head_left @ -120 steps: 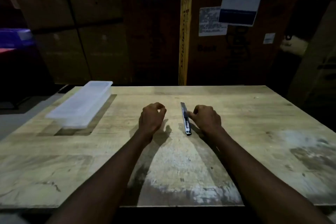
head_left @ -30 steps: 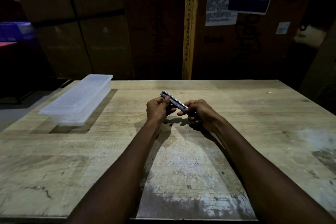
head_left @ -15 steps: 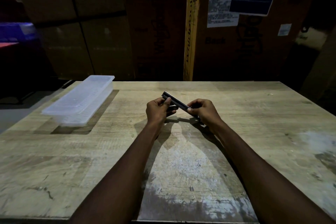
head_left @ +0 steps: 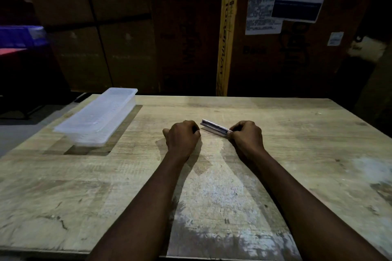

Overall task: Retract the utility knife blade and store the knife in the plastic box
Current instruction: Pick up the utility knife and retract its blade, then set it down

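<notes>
Right hand: my right hand (head_left: 246, 134) is gripping the knife (head_left: 215, 128) by its near end, with the fingers closing around the handle and the thumb side facing the knife's free end.

Left hand: my left hand (head_left: 182, 135) is curling into a loose fist just left of the knife, holding nothing; its knuckles are sitting close to the knife's free tip, and I cannot tell whether they are touching it.

Knife: it is sticking out of my right hand toward the upper left, tilting slightly, and hanging low over the worktop (head_left: 275, 154) near its middle. The far end is looking square and pale; I cannot tell whether any blade is showing there, as the light is dim and the tip is small.

Box: the clear plastic box (head_left: 95, 118) is lying well to the left of the knife, near the worktop's far left corner, long side running away from me. It is sitting flat, and nothing is showing inside it.

Worktop: pale scuffed wood is stretching under both my forearms, with a whitish worn patch lying nearer to me than the knife.

Behind the knife: tall cardboard boxes (head_left: 127, 27) are standing past the worktop's far edge, and paper labels (head_left: 263, 16) are sticking to the ones on the right.
</notes>
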The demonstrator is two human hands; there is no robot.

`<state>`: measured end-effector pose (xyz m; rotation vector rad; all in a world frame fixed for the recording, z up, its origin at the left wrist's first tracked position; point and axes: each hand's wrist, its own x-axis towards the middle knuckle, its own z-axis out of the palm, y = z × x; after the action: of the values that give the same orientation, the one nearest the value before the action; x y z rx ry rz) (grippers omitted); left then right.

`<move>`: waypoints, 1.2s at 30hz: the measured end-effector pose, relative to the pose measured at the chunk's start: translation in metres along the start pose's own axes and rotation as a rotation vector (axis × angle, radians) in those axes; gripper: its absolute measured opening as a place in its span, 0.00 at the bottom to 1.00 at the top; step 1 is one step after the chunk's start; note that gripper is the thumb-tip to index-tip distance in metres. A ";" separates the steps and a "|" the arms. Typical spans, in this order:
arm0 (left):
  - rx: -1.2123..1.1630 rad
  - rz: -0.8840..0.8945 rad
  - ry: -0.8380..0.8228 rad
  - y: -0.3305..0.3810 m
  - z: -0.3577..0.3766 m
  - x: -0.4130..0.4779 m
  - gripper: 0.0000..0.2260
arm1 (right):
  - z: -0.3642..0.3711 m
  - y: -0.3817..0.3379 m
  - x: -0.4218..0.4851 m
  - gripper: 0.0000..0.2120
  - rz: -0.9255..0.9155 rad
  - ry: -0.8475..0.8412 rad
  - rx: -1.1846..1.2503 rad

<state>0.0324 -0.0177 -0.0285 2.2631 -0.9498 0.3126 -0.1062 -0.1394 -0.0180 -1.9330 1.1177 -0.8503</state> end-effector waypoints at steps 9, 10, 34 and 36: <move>0.005 0.005 -0.006 0.001 0.001 -0.001 0.10 | -0.005 -0.002 -0.002 0.05 -0.077 -0.010 -0.186; 0.004 0.006 -0.006 0.002 0.001 -0.001 0.10 | -0.005 -0.002 -0.002 0.05 -0.091 -0.005 -0.207; 0.079 0.033 -0.031 -0.010 -0.023 -0.014 0.25 | -0.004 -0.029 -0.014 0.24 -0.218 0.037 -0.362; 0.117 0.072 0.054 -0.020 -0.042 -0.007 0.26 | 0.006 -0.054 -0.013 0.24 -0.278 0.018 -0.359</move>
<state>0.0428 0.0241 -0.0096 2.3167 -1.0103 0.4698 -0.0844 -0.1071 0.0225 -2.4249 1.0829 -0.8571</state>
